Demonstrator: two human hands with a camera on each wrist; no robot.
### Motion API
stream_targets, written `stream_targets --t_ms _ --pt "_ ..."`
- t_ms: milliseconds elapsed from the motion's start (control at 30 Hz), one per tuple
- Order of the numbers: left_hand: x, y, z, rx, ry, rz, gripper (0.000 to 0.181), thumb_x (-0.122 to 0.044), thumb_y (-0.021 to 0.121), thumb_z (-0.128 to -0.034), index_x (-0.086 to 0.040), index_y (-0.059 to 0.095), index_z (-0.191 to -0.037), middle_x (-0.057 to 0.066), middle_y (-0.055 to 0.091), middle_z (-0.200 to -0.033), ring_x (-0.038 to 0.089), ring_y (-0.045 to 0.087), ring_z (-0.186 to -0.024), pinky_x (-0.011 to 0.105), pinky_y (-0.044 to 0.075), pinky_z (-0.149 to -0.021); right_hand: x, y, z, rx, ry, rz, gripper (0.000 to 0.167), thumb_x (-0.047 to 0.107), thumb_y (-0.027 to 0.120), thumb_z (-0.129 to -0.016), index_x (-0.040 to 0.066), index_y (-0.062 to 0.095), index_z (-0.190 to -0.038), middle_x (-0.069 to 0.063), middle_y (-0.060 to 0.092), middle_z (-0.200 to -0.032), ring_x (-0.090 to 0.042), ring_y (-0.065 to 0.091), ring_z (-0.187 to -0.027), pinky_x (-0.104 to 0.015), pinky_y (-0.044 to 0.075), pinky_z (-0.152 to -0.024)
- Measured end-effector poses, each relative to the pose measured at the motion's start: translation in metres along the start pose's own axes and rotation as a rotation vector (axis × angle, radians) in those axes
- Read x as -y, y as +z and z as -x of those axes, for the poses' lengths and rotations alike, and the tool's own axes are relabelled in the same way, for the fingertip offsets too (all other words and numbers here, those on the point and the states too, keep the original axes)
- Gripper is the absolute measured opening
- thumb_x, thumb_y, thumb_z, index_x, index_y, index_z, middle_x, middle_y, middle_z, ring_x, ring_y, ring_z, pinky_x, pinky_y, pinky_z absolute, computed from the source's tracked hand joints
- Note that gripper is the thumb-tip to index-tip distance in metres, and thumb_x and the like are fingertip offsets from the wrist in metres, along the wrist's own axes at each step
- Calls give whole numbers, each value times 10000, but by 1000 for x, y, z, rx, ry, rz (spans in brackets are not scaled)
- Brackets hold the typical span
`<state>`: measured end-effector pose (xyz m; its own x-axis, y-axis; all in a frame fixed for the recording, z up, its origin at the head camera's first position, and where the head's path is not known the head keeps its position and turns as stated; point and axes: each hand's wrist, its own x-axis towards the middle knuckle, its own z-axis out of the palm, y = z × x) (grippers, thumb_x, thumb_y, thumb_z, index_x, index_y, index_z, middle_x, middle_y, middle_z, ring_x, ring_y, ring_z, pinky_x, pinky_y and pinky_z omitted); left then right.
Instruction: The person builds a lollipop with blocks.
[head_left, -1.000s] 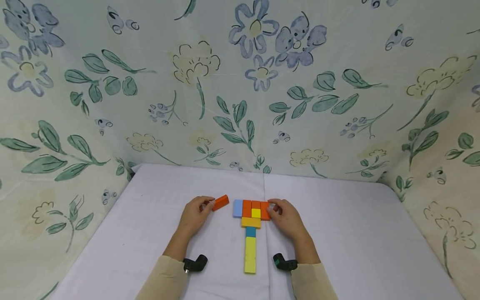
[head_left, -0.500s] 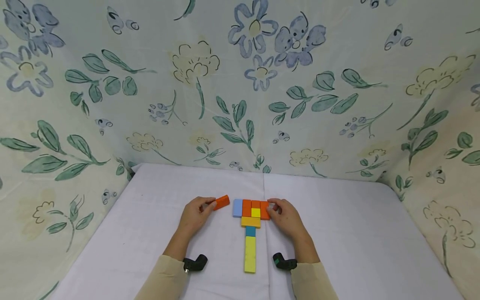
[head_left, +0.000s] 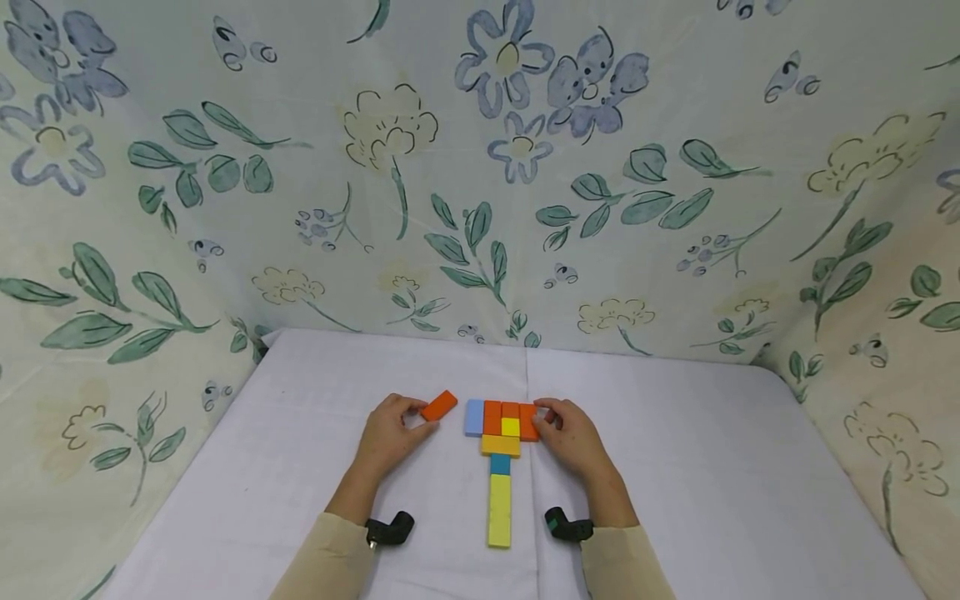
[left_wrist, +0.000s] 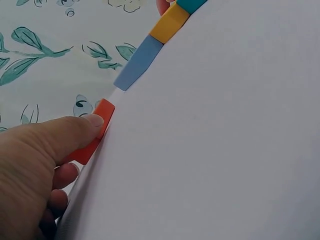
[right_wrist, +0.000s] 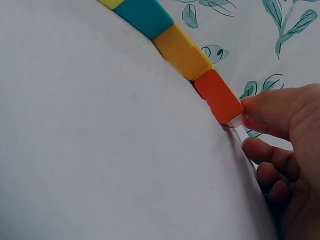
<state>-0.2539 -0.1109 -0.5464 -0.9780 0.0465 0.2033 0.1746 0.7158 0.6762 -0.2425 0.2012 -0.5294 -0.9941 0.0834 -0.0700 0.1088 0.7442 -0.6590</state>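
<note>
My left hand (head_left: 388,432) holds an orange-red block (head_left: 439,405) between thumb and fingers, left of a flat arrangement of blocks. In the left wrist view the thumb lies against that block (left_wrist: 104,116). My right hand (head_left: 573,435) has thumb and index finger at the outer edge of another orange-red block (head_left: 528,423), at the row's right end. Beside it sit more orange-red blocks (head_left: 492,417), a small yellow block (head_left: 510,427) and a light blue block (head_left: 475,418). Below come an orange-yellow block (head_left: 500,447), a teal block (head_left: 500,465) and a long yellow-green block (head_left: 499,510).
A white cloth (head_left: 697,483) covers the table. Floral fabric (head_left: 390,275) hangs behind and at both sides. Black wrist cameras (head_left: 390,529) are strapped on both wrists, over beige sleeves.
The block in my left hand has turned to lie flatter, and the left thumb has shifted to its near side. My right hand has stayed in place.
</note>
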Motion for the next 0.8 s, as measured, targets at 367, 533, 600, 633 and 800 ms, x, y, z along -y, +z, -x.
stream_targets --t_ms 367,533,600,633,800 --pt "1 -1 1 -29 24 22 326 -309 868 -808 -106 775 -1046 41 655 -955 141 533 -794 308 466 -731 0 1 1 2 8 1 367 314 698 -960 222 672 -1314 -24 590 -962 -190 518 -875 -292 468 -743" --pt "-2 -4 0 -56 -7 71 324 -273 861 -815 -100 774 -1075 54 667 -981 138 512 -759 267 442 -681 2 0 2 3 15 -4 364 315 693 -964 221 672 -1315 -26 588 -964 -192 519 -878 -290 470 -743" --pt "-5 -3 -2 -63 -24 86 333 -271 849 -834 -111 765 -1114 55 672 -1015 137 499 -751 249 429 -668 3 0 2 6 15 -3 365 317 693 -966 222 671 -1318 -25 588 -965 -191 519 -878 -292 468 -743" --pt "-7 -1 -3 -57 -31 91 340 -279 838 -849 -121 758 -1140 50 670 -1035 136 494 -754 241 424 -663 3 -1 2 6 17 -3 365 320 693 -966 227 670 -1318 -24 586 -966 -192 519 -879 -292 465 -745" --pt "-27 9 -12 33 -39 92 358 -312 781 -911 -167 723 -1232 21 654 -1095 139 496 -799 231 434 -674 4 -1 1 2 19 5 364 320 697 -965 236 670 -1318 -17 585 -968 -190 517 -881 -292 461 -747"
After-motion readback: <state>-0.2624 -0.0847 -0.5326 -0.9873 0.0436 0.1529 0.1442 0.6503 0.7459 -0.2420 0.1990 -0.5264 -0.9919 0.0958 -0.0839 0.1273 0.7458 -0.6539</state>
